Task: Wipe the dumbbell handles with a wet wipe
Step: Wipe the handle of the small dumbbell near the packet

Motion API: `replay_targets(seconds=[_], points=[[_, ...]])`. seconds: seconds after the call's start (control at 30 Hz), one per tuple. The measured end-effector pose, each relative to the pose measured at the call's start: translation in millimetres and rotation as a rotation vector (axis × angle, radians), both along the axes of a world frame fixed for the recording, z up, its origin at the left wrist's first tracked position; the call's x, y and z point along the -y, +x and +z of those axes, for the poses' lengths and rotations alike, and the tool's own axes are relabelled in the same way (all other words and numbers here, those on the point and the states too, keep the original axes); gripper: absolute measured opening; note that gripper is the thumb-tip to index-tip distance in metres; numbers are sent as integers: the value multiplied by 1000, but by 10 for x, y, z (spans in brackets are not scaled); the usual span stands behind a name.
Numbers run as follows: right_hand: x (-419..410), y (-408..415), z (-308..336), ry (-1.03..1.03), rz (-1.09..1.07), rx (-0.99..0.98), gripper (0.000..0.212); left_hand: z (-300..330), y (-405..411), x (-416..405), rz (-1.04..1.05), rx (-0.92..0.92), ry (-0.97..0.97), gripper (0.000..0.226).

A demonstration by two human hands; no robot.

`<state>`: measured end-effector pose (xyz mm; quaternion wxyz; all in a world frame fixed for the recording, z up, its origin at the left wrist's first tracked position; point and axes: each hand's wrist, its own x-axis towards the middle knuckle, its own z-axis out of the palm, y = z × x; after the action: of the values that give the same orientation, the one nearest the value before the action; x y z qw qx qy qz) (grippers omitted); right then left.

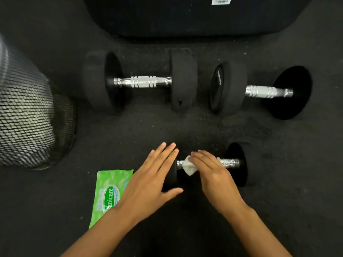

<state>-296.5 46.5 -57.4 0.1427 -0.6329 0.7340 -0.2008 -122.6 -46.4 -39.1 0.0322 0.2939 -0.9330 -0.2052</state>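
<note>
Three black dumbbells with chrome handles lie on the dark floor. The nearest dumbbell [239,164] is small and lies crosswise in front of me. My left hand [154,180] rests flat with fingers spread on its left weight head. My right hand [213,173] presses a white wet wipe [188,166] onto the knurled handle [229,162], the wipe poking out at the fingertips. Farther back lie a large dumbbell [143,81] at centre left and another dumbbell [263,91] to the right.
A green pack of wet wipes [107,191] lies on the floor left of my left arm. A black mesh bin [27,117] stands at the left edge. A large dark padded object [194,15] fills the top.
</note>
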Motion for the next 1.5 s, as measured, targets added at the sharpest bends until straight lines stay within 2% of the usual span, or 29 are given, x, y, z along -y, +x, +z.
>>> replay_targets(seconds=[0.07, 0.3, 0.43, 0.57, 0.7, 0.83, 1.0, 1.1, 1.5], points=[[-36, 52, 25, -7, 5, -21, 50, -13, -18, -3, 1, 29, -26, 85], [249, 148, -21, -21, -56, -31, 18, -21, -35, 0, -10, 21, 31, 83], [157, 175, -4, -29, 13, -18, 30, 2, -36, -4, 0, 12, 75, 84], [369, 146, 42, 73, -68, 11, 12, 22, -52, 7, -3, -2, 80, 84], [343, 170, 31, 66, 6, 39, 21, 36, -53, 25, -5, 5, 108, 87], [416, 62, 41, 89, -31, 74, 13, 28, -47, -11, 6, -12, 104, 87], [355, 118, 50, 88, 51, 83, 23, 26, -51, 10, 6, -9, 120, 88], [359, 37, 64, 74, 30, 71, 12, 18, -51, -15, 9, -22, 126, 87], [407, 101, 34, 69, 7, 81, 10, 26, -59, 15, 6, -16, 138, 87]])
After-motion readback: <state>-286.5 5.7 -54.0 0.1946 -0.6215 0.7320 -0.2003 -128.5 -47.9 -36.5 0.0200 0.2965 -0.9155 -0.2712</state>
